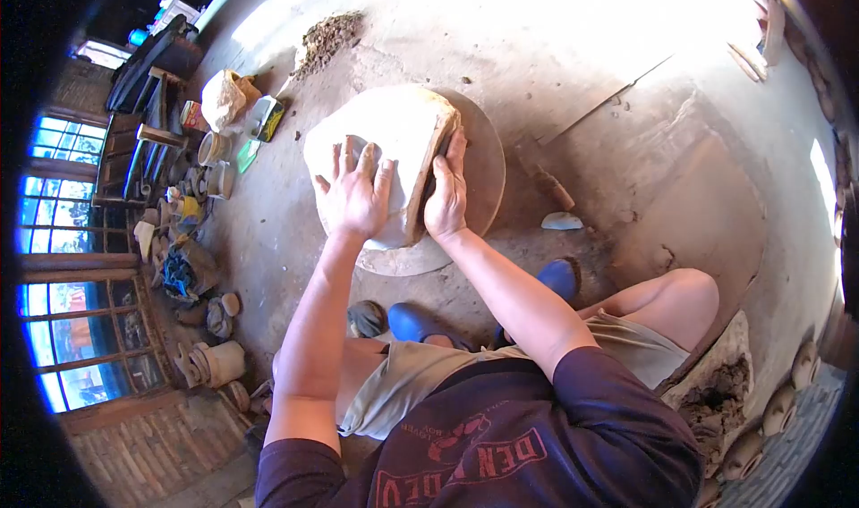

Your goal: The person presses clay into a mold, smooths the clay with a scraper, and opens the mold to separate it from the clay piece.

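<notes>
Left hand (355,195): I laid it flat, fingers spread, on top of the pale clay block (380,155), pressing and not gripping.
Right hand (446,190): I set it flat against the block's brown side face, fingers together, pushing in; neither hand closed around anything.
Clay block: it sat on the round board (479,173) on the floor, between my knees and slightly ahead.
Risk: I judged that uneven pressure from the right could slide or tip the block off the board's edge.
Scraper (562,221): it lay on the floor, right of the board.
Pots (215,173): they stood clustered farther left, near the windows.
</notes>
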The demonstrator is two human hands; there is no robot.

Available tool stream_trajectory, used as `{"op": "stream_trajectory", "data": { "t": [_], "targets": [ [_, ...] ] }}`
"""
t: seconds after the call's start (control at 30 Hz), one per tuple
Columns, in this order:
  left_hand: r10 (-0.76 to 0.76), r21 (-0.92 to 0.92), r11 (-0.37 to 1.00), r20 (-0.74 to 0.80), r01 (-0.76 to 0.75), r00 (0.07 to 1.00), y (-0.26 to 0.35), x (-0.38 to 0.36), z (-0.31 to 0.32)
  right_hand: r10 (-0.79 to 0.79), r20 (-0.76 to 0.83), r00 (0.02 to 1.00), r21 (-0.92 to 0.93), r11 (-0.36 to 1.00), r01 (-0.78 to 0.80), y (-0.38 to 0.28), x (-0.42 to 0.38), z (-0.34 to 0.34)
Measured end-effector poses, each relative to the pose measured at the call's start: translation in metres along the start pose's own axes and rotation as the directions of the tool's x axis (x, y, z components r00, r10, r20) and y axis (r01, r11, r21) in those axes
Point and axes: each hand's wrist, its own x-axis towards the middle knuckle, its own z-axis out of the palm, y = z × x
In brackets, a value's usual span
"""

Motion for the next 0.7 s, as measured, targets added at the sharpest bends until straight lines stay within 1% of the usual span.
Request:
{"op": "stream_trajectory", "data": {
  "t": [0.03,0.07,0.17,0.27,0.37,0.4,0.43,0.47,0.5,0.53,0.57,0.6,0.63,0.7],
  "targets": [
    [-0.006,0.005,1.0,0.002,0.006,1.0,0.001,0.0,0.0,0.05,-0.006,0.999,-0.013,0.999,-0.05,-0.005,0.001,0.001],
    [-0.012,0.009,1.0,0.004,0.012,1.0,0.002,-0.001,0.0,0.041,0.009,0.999,-0.036,0.999,-0.04,-0.008,0.003,0.003],
    [-0.045,0.02,0.999,0.003,0.045,0.999,0.006,0.0,0.003,0.041,0.036,0.999,-0.191,0.981,-0.033,-0.011,0.004,0.005],
    [-0.059,0.014,0.998,0.004,0.059,0.998,0.009,-0.001,0.001,-0.047,0.102,0.994,-0.277,0.958,0.074,-0.006,0.009,-0.001],
    [-0.124,-0.051,0.991,0.022,0.125,0.992,0.018,-0.005,-0.003,0.1,0.269,0.958,-0.165,0.985,-0.057,-0.01,0.024,-0.029],
    [-0.099,-0.043,0.994,0.029,0.1,0.995,0.02,-0.005,-0.006,0.043,0.206,0.978,-0.183,0.983,-0.005,-0.013,0.023,-0.043],
    [-0.077,-0.035,0.996,0.04,0.078,0.996,0.02,-0.007,-0.008,0.002,0.022,1.0,0.044,0.999,-0.002,-0.003,0.023,-0.052],
    [-0.059,-0.028,0.998,0.054,0.06,0.997,0.019,-0.011,-0.009,0.1,-0.033,0.994,0.192,0.977,-0.092,0.006,0.014,-0.062],
    [0.01,-0.023,1.0,0.036,-0.009,0.999,0.015,-0.011,-0.006,0.2,-0.071,0.977,0.341,0.926,-0.164,0.011,0.003,-0.074],
    [0.079,-0.015,0.997,0.018,-0.079,0.997,0.008,-0.009,0.0,0.16,0.036,0.987,-0.007,0.987,-0.159,0.003,-0.012,-0.087],
    [0.151,-0.006,0.989,0.006,-0.151,0.989,0.003,-0.007,0.003,0.163,0.145,0.976,-0.351,0.931,-0.103,-0.01,-0.034,-0.097],
    [0.161,-0.015,0.987,-0.006,-0.161,0.987,0.003,-0.006,0.003,0.104,0.155,0.982,-0.37,0.928,-0.04,-0.034,-0.049,-0.095],
    [0.168,-0.025,0.985,-0.016,-0.169,0.986,0.004,-0.005,0.005,0.177,0.167,0.97,-0.342,0.933,-0.111,-0.043,-0.059,-0.093],
    [0.164,-0.037,0.986,-0.023,-0.165,0.986,0.008,-0.005,0.008,0.189,0.126,0.974,-0.304,0.942,-0.144,-0.047,-0.065,-0.088]
  ]
}}
